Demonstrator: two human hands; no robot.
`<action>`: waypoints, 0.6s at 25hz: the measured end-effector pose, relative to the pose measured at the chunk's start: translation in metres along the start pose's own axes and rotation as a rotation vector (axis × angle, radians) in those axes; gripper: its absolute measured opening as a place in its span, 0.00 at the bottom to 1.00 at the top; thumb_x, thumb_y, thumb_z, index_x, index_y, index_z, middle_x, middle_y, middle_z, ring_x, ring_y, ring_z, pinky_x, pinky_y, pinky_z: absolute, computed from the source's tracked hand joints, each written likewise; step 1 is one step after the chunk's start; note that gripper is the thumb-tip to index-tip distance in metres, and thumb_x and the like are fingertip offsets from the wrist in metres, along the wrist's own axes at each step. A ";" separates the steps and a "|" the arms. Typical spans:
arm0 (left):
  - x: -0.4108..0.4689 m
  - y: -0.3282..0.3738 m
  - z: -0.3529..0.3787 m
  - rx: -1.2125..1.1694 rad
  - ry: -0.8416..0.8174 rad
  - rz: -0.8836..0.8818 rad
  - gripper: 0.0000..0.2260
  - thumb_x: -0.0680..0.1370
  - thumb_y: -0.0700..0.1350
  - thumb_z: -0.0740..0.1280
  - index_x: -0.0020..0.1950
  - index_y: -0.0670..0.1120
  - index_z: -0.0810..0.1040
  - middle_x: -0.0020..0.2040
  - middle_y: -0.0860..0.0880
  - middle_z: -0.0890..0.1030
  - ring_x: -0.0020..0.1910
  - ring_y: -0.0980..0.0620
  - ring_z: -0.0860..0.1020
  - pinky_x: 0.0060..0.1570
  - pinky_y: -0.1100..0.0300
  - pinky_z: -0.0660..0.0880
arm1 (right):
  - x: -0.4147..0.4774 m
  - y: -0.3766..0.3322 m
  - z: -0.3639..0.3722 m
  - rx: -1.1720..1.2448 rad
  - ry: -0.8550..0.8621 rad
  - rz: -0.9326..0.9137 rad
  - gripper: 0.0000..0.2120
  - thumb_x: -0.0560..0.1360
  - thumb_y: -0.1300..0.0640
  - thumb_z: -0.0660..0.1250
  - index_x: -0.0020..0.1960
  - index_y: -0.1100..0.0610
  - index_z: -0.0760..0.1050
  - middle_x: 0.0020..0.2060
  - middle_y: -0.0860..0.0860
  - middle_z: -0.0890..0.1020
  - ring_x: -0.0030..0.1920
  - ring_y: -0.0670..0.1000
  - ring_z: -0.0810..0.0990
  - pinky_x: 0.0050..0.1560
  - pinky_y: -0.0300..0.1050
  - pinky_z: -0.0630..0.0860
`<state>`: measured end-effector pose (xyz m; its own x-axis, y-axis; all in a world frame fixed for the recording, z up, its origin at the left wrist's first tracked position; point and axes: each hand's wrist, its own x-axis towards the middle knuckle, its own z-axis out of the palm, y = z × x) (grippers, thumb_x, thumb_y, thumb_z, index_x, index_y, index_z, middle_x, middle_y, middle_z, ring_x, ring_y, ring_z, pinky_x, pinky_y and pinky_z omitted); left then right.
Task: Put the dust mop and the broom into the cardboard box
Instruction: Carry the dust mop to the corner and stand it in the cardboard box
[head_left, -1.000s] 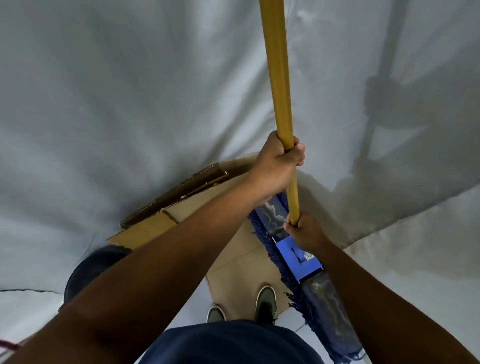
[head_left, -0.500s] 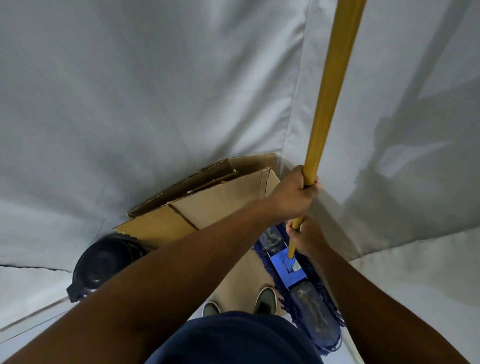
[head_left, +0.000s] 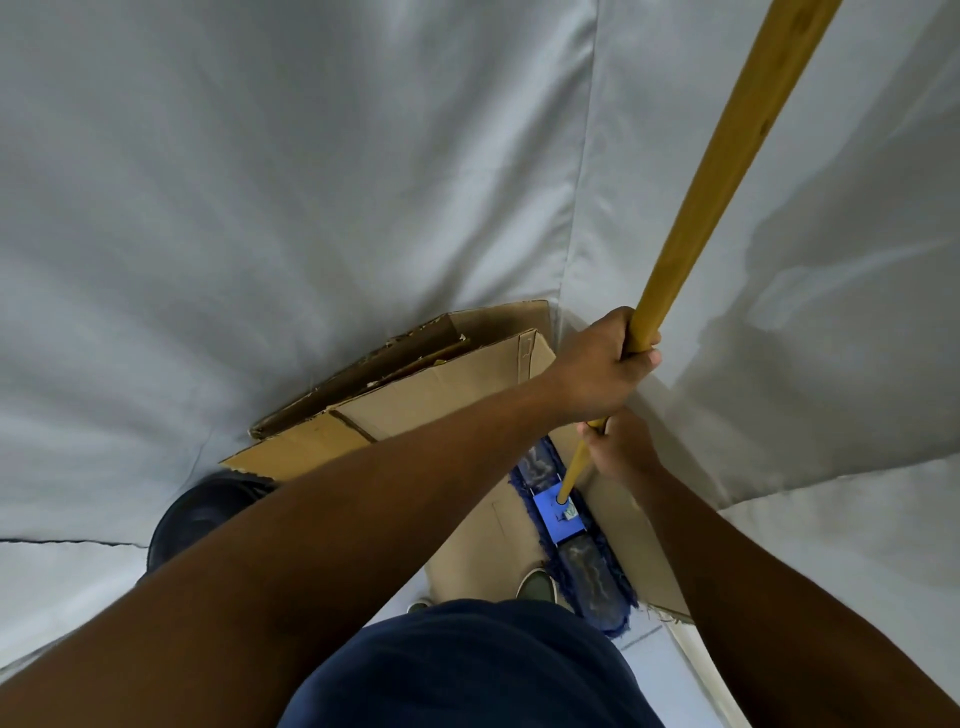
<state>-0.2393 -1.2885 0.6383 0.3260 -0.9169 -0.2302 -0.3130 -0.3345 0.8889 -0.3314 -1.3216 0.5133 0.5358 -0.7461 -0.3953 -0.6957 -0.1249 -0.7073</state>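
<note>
Since 1 s ago, handle top has swung to the right and mop head sits lower over cardboard box (head_left: 441, 387). Dust mop (head_left: 571, 525): blue fringed head hangs above box's open flaps, not yet inside. Left hand (head_left: 605, 369) and right hand (head_left: 623, 447) both wrapped tight on yellow handle, right lower. Judged: stiff pole, light, floppy fringe, head-heavy; hold low near bracket. Broom not in view.
</note>
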 end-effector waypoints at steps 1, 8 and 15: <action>0.002 -0.002 0.001 0.006 -0.004 -0.008 0.09 0.79 0.43 0.64 0.59 0.42 0.73 0.50 0.47 0.77 0.54 0.47 0.77 0.58 0.51 0.74 | 0.000 0.000 0.001 -0.008 0.003 0.005 0.18 0.78 0.61 0.63 0.32 0.52 0.61 0.26 0.49 0.66 0.27 0.45 0.67 0.27 0.40 0.60; 0.019 -0.003 -0.005 0.017 -0.008 -0.035 0.10 0.80 0.43 0.63 0.60 0.41 0.73 0.55 0.43 0.78 0.56 0.46 0.77 0.58 0.53 0.73 | 0.020 0.000 0.001 -0.018 0.015 -0.017 0.18 0.77 0.61 0.64 0.33 0.49 0.62 0.28 0.47 0.68 0.29 0.44 0.69 0.29 0.38 0.61; 0.038 -0.010 -0.010 0.079 0.002 -0.068 0.09 0.81 0.43 0.61 0.59 0.41 0.68 0.42 0.46 0.74 0.41 0.49 0.74 0.46 0.52 0.74 | 0.042 -0.002 -0.002 -0.024 0.039 -0.033 0.09 0.77 0.55 0.65 0.40 0.55 0.69 0.32 0.49 0.74 0.34 0.49 0.74 0.32 0.42 0.68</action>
<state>-0.2145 -1.3181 0.6251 0.3505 -0.8910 -0.2884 -0.3593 -0.4123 0.8372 -0.3088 -1.3543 0.4994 0.5399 -0.7664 -0.3480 -0.6894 -0.1654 -0.7053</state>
